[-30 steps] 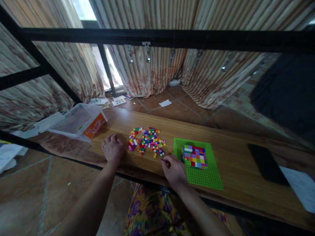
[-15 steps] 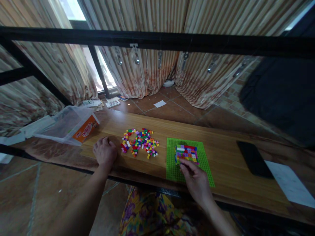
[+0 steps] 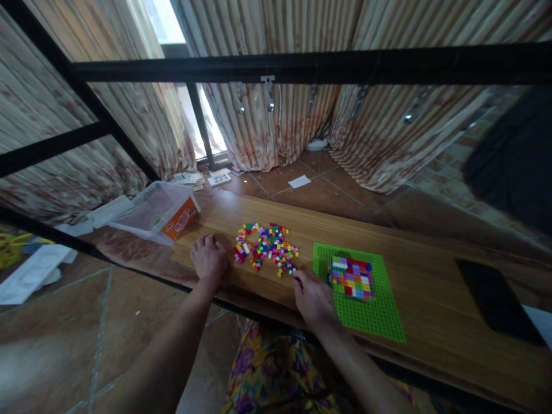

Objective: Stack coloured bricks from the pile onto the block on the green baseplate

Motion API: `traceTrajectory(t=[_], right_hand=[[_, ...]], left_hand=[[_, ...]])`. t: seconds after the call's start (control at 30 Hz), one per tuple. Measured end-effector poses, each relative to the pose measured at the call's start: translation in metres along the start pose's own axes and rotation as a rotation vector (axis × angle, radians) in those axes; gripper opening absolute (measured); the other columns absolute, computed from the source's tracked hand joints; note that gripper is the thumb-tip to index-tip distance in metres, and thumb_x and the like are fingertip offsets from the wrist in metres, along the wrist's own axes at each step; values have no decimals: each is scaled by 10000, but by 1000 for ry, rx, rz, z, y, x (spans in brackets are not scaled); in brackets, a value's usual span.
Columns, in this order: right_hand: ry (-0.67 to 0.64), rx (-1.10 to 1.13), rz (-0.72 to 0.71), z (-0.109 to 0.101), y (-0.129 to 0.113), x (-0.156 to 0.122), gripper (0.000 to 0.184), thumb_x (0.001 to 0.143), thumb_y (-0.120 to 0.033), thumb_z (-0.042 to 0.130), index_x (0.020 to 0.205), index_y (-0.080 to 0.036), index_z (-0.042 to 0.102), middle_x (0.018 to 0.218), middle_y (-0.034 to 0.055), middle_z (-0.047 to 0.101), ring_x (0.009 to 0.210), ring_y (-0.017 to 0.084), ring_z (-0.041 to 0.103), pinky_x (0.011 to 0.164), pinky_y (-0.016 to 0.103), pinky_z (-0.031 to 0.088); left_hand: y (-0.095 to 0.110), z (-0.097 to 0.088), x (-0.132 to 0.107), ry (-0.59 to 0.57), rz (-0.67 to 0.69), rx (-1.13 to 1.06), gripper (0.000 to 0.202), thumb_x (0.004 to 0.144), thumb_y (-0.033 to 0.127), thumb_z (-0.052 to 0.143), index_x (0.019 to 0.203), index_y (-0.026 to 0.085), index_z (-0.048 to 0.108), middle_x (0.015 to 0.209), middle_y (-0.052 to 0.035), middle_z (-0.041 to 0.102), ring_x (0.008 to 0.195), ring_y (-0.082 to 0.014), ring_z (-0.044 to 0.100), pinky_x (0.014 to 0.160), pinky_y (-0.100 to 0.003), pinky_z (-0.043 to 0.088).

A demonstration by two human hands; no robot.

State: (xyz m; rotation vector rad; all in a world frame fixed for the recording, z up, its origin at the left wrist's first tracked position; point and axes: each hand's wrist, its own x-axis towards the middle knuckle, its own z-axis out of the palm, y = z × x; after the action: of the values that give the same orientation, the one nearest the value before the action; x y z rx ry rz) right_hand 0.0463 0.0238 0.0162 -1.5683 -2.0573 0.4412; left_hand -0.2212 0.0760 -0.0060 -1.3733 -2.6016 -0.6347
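A scatter of small coloured bricks (image 3: pixel 268 247) lies on the wooden table (image 3: pixel 414 270). To its right sits a green baseplate (image 3: pixel 379 310) carrying a block of stacked multicoloured bricks (image 3: pixel 351 278). My left hand (image 3: pixel 209 259) rests on the table just left of the scatter, fingers curled under, nothing visible in it. My right hand (image 3: pixel 313 298) lies between the scatter and the baseplate, its fingertips reaching the near right edge of the loose bricks; I cannot make out whether it pinches one.
A clear plastic tub (image 3: pixel 150 211) with an orange label stands at the table's left end. A black phone (image 3: pixel 495 302) lies at the right. A black metal frame bar (image 3: pixel 302 66) crosses overhead. Curtains hang behind, papers lie on the tiled floor.
My right hand has come back left from the stacked block on the baseplate to the edge of the loose bricks. My left hand has stayed put. The view shifted slightly.
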Motion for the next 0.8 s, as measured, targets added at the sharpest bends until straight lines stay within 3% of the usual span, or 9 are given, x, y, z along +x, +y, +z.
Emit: traceTrajectory(t=[0.17, 0.4, 0.8], right_hand=[[-48, -143, 69, 6, 6, 21, 183, 847, -108, 483, 856, -199, 642, 909, 89, 677, 791, 204, 636, 705, 300, 461], [-56, -56, 2, 5, 12, 24, 208, 842, -137, 525, 959, -225, 673, 964, 63, 658, 885, 203, 625, 789, 310, 466], [-56, -18, -24, 11, 13, 29, 195, 894, -154, 507, 880, -242, 680, 956, 40, 682, 942, 192, 611, 830, 295, 454]], left_hand=[[0, 0, -1, -10, -1, -9, 385, 883, 262, 416, 1201, 159, 607, 1233, -146, 583, 1173, -302, 478, 992, -440, 375], [1, -1, -1, -22, -23, -31, 385, 879, 251, 420, 1207, 170, 604, 1235, -140, 581, 1186, -298, 472, 1003, -445, 362], [-1, 2, 0, 11, 7, -9, 388, 888, 274, 397, 1190, 158, 612, 1240, -143, 582, 1158, -314, 485, 986, -452, 380]])
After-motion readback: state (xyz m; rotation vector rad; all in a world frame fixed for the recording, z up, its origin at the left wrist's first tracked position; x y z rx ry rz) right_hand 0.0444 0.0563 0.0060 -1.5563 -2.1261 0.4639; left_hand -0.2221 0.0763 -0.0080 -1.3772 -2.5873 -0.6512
